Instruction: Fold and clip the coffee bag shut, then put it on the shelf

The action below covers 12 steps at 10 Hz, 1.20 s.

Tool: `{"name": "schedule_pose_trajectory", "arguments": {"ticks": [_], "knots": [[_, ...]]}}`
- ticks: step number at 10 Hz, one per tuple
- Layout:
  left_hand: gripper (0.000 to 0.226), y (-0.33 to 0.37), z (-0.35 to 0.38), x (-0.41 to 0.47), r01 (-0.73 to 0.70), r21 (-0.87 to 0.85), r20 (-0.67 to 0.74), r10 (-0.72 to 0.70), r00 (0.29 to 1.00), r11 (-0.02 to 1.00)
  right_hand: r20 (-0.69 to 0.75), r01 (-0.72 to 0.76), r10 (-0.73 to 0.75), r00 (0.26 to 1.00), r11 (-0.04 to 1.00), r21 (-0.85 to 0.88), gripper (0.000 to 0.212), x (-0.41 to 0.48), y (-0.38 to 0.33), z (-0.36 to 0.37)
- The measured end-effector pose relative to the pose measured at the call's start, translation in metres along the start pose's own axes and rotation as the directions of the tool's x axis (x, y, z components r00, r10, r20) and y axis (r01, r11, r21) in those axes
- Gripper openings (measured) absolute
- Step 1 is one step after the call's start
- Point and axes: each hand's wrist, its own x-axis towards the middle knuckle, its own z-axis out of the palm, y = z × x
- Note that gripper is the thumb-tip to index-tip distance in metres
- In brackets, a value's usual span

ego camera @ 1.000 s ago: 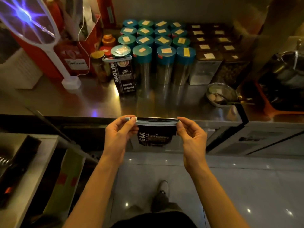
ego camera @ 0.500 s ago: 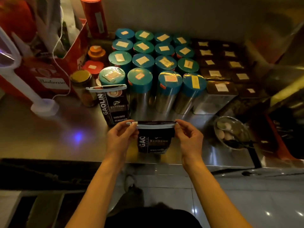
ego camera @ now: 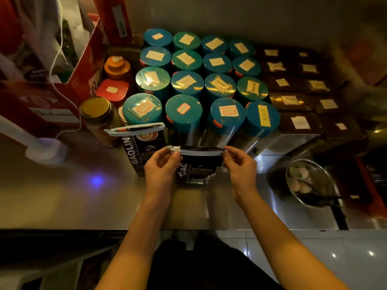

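Black coffee bag [ego camera: 196,171], clip [ego camera: 198,150] across top; left hand [ego camera: 162,167], right hand [ego camera: 240,166] pinch its ends. Steel surface [ego camera: 62,195], dim.

My left hand [ego camera: 162,166] covers the coffee bag's [ego camera: 198,171] left edge; the canister labels [ego camera: 184,108] are too blurred to read.

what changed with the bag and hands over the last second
Both hands, left hand and right hand, carried the clipped coffee bag forward from over the floor to above the steel counter, beside the second clipped bag. The grip on the clip ends stayed the same.
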Motion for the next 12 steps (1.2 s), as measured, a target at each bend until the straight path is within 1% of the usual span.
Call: {"name": "schedule_pose_trajectory", "arguments": {"ticks": [1, 2, 3, 4, 6, 8, 10, 11, 12], "knots": [[0.036, -0.001, 0.004, 0.015, -0.009, 0.004, -0.029, 0.009, 1.0, 1.0, 0.027, -0.021, 0.021, 0.999, 0.999, 0.028, 0.021, 0.017, 0.004, 0.007], [0.044, -0.001, 0.005, 0.021, -0.014, 0.041, -0.043, 0.016, 0.999, 0.999, 0.043, -0.038, 0.038, 0.998, 0.999, 0.0, 0.024, 0.023, 0.007, 0.013], [0.05, -0.003, 0.014, 0.026, -0.007, 0.083, -0.058, 0.012, 0.998, 0.997, 0.047, -0.073, 0.073, 0.996, 0.997, 0.009, 0.031, 0.039, 0.008, 0.017], [0.054, -0.003, 0.017, 0.03, -0.018, 0.109, -0.078, 0.027, 0.997, 0.994, 0.06, -0.078, 0.077, 0.995, 0.997, 0.023, 0.031, 0.047, 0.006, 0.021], [0.062, -0.004, 0.029, 0.035, -0.04, 0.196, -0.07, 0.055, 0.996, 0.98, 0.035, -0.071, 0.071, 0.997, 0.997, -0.01, 0.031, 0.055, 0.004, 0.025], [0.061, -0.002, 0.032, 0.036, -0.063, 0.258, -0.072, 0.084, 0.994, 0.964, 0.082, -0.054, 0.052, 0.995, 0.998, 0.014, 0.033, 0.058, 0.002, 0.024], [0.051, 0.006, 0.026, 0.031, -0.141, 0.313, -0.002, 0.149, 0.989, 0.939, 0.067, -0.024, 0.025, 0.997, 1.0, -0.012, 0.036, 0.049, -0.001, 0.022], [0.046, 0.008, 0.018, 0.025, -0.218, 0.368, 0.049, 0.215, 0.975, 0.904, 0.052, 0.056, -0.05, 0.997, 0.991, -0.12, 0.036, 0.034, -0.004, 0.014], [0.044, 0.004, 0.008, 0.018, -0.258, 0.413, 0.084, 0.246, 0.966, 0.873, 0.034, 0.091, -0.086, 0.996, 0.979, -0.18, 0.035, 0.017, -0.003, 0.009]]}}
